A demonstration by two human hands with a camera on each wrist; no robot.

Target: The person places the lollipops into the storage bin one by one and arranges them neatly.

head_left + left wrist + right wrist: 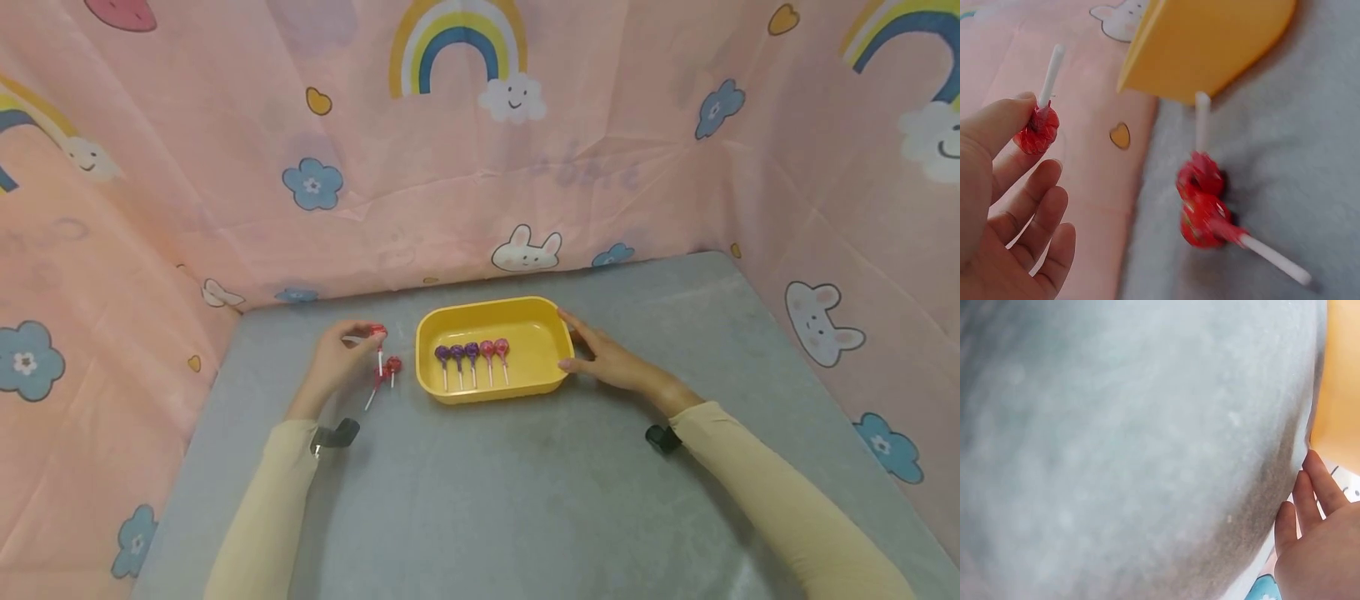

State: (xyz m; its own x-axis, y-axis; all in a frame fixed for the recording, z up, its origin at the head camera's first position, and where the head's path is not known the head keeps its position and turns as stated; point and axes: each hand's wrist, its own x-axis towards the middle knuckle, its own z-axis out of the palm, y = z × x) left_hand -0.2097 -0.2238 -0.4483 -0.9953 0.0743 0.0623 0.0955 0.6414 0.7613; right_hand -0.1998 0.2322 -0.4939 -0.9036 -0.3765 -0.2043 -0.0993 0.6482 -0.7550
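Observation:
The left hand (337, 360) pinches a red lollipop (1037, 130) by its head between thumb and index finger, the white stick pointing down in the head view. Just below and beside it, two red lollipops (393, 364) (1207, 219) lie touching on the table. The yellow tray (536, 342) holds a row of purple lollipops (457, 353) and two pink-red ones (487, 348), sticks toward the front. At the tray's right end rests the right hand (611, 360), thumb on the rim and fingers along the outer wall, without curling tightly round it.
A grey cloth-covered table (480, 483) bears everything. Pink patterned fabric (450, 208) rises behind it and at both sides. Dark wrist straps (335, 434) are on both forearms, over beige sleeves (262, 508).

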